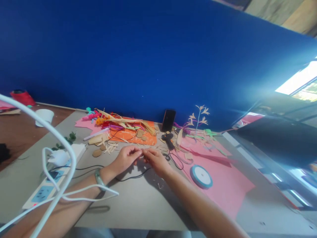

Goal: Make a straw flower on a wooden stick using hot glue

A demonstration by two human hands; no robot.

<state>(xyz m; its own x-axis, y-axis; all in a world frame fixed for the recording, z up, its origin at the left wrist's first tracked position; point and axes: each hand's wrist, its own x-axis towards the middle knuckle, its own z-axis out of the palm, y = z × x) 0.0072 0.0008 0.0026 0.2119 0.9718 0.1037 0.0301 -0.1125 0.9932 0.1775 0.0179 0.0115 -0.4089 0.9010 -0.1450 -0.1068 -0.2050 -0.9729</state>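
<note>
Here left fingers meet right fingers — tiny piece between, axis unclear

The flat, pale grey counter bears a long white plastic power strip with light-blue socket panels at its left. Toward the back lie a bright orange sheet, short, pale, flat strips and a round brown disc. A thin black cable crosses the middle; a large pink paper sheet covers part of the right side.
</note>
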